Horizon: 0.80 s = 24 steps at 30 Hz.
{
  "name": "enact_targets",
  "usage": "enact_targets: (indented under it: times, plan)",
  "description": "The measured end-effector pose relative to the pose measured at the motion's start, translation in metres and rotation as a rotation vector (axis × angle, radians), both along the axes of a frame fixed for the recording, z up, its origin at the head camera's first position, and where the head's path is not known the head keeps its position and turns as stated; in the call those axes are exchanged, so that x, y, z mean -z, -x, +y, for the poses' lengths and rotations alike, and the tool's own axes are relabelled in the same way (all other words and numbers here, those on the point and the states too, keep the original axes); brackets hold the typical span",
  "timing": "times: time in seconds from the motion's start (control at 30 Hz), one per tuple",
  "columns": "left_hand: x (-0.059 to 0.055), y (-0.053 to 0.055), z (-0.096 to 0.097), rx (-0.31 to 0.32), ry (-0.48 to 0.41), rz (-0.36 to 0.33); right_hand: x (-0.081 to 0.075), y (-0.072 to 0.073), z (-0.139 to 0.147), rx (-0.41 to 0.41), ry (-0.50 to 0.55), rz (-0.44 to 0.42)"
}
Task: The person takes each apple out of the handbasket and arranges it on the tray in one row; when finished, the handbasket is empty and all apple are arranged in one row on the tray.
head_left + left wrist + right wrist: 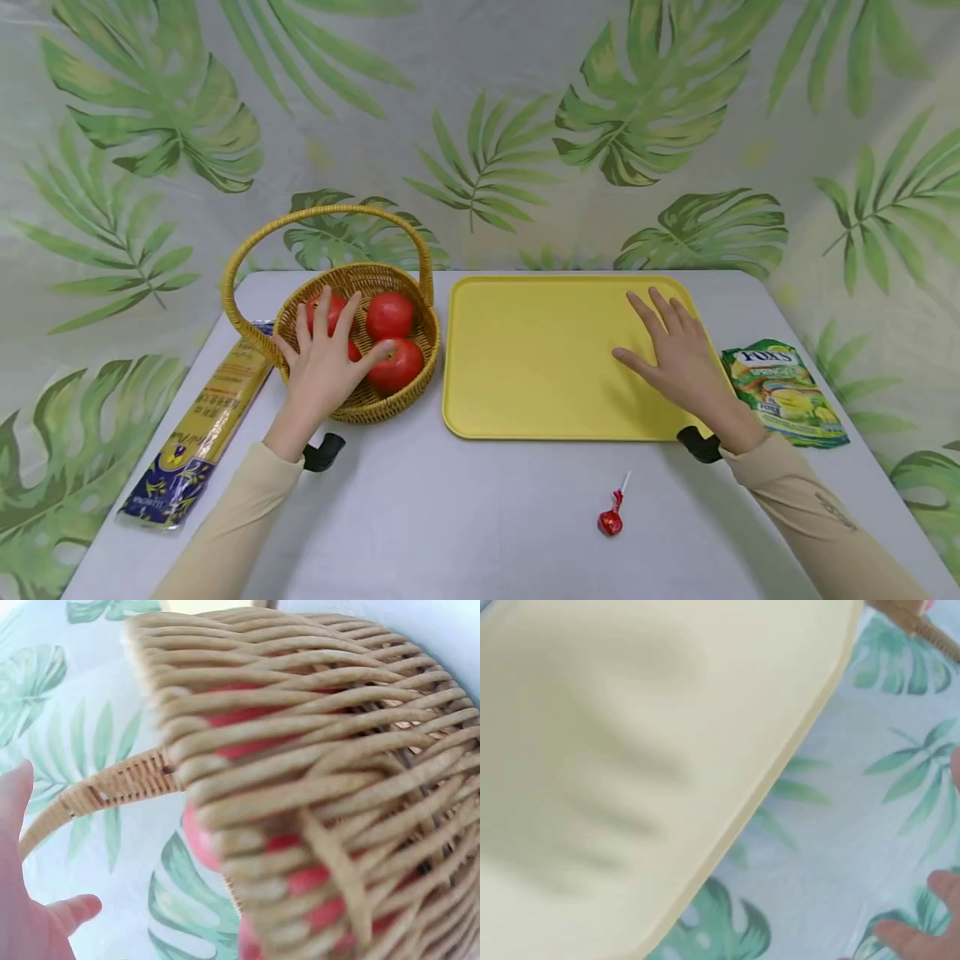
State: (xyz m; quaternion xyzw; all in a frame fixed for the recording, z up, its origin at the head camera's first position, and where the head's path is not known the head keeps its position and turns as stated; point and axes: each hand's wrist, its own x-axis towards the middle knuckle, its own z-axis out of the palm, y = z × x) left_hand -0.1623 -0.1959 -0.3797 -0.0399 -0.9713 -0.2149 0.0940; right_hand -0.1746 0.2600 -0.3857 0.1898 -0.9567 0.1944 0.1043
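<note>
My left hand [322,371] is spread over the wicker basket [390,408] at the left, its fingers straight and nothing gripped. Several red tomatoes [390,315] lie in the basket, some partly hidden by the hand. In the left wrist view, the woven side of the basket [300,750] fills much of the picture, with red showing through the gaps. On the right, my right hand [678,362] hovers with fingers spread above the yellow tray [540,358], holding nothing. Its shadow falls on the tray [742,697] in the right wrist view.
A spaghetti packet [198,425] lies along the table's left side, partly behind the basket handle. A green Fox's candy bag [783,393] is right of the tray. A red-wrapped lollipop [611,521] lies on the white table [465,517] near the front.
</note>
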Motion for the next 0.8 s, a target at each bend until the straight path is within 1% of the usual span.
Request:
enact_targets:
  times: [0.1,0.2,0.37,0.43,0.53,0.67,0.73,0.8]
  plan:
    - [-0.005,-0.006,-0.004,0.010,-0.050,0.012,-0.004,0.006,-0.016,-0.107,0.086,-0.010]
    - [-0.008,-0.012,-0.010,0.025,-0.132,0.032,-0.009,0.011,-0.035,-0.210,0.183,-0.050]
    - [-0.011,-0.022,-0.020,0.052,-0.342,0.061,-0.018,0.020,-0.072,-0.360,0.334,-0.131]
    - [-0.011,-0.027,-0.024,0.058,-0.424,0.072,-0.020,0.024,-0.087,-0.416,0.400,-0.185]
    - [-0.010,-0.034,-0.032,0.076,-0.568,0.085,-0.023,0.031,-0.111,-0.509,0.501,-0.289]
    - [-0.006,-0.045,-0.041,0.072,-0.774,0.051,-0.024,0.041,-0.140,-0.622,0.574,-0.418]
    - [-0.003,-0.051,-0.046,0.049,-0.844,0.024,-0.023,0.046,-0.153,-0.671,0.577,-0.465]
    - [0.000,-0.057,-0.049,0.021,-0.888,0.007,-0.022,0.052,-0.166,-0.724,0.566,-0.502]
